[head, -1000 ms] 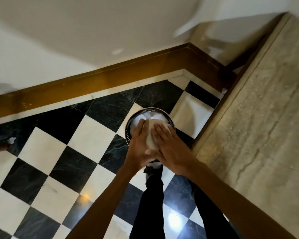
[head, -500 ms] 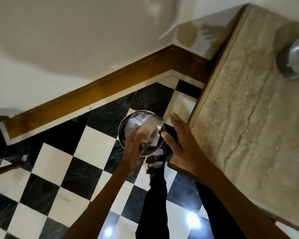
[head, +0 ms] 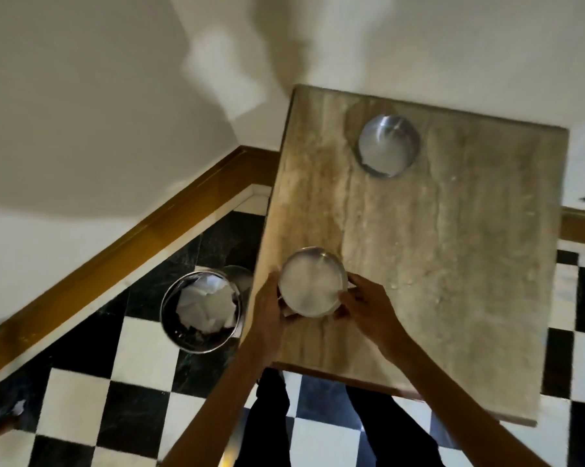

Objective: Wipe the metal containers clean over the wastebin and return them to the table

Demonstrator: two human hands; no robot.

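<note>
A round metal container [head: 313, 281] sits at the near left part of the stone table [head: 453, 264]. My left hand [head: 267, 311] grips its left side and my right hand [head: 362, 305] holds its right side. A second metal container [head: 387, 144] stands at the far end of the table, apart from both hands. On the floor left of the table stands the round metal wastebin [head: 202, 306] with crumpled white paper [head: 205, 306] inside.
The table's left edge overhangs the wastebin slightly. A brown skirting board [head: 132, 244] runs along the white wall. The floor is black and white tiles [head: 82, 409]. My dark trouser legs [head: 271, 426] show below the table's near edge.
The view swung right from the wastebin to the table. The container moved from above the bin onto the table, and my right hand, free half a second ago, now holds it too.
</note>
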